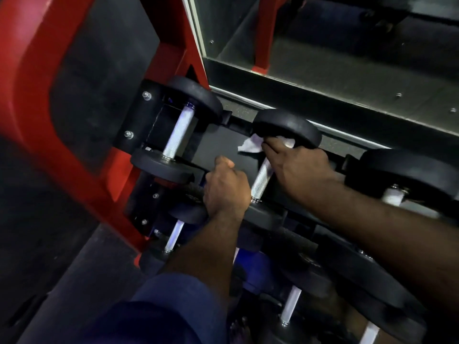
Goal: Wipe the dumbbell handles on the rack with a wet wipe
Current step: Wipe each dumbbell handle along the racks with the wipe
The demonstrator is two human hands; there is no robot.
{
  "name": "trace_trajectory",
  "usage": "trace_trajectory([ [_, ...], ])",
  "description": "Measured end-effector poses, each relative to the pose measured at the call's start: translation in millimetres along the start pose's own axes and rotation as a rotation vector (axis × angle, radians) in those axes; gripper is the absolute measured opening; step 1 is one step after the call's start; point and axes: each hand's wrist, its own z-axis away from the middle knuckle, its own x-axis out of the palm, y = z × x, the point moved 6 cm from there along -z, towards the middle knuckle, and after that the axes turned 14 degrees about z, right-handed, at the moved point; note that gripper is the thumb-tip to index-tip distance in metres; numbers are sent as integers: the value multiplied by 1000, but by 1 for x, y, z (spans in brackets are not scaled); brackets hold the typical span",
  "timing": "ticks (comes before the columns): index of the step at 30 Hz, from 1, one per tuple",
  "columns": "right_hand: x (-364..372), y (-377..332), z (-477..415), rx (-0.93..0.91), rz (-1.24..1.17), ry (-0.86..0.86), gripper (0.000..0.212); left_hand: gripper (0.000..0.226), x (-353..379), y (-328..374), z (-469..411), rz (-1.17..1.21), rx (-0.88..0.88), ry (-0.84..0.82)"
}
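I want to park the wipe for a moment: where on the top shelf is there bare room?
The bare shelf between the left dumbbell and the middle dumbbell, beyond the left hand. Right of the middle one it is crowded: the right hand, holding the wipe, and the right dumbbell close the gap.

2 forearms bare, fine hair showing: left forearm [198, 249], right forearm [372, 219]. Left grip [227, 187] and right grip [295, 165] bare too. Near bottom of view: blue cloth garment [173, 301], plain, lighter at upper part, darker navy below; type unclear.
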Motion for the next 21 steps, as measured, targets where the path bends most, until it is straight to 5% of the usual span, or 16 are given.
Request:
trace_trajectory([
  [4,16,9,25,-11,38,22,70,29,-2,0,1,4,15,2],
  [11,7,-5,-18,-108,92,40,50,30,1,1,1,11,13,4],
  [21,20,31,17,2,-330,106,59,27,1,-4,-1,13,20,10],
])
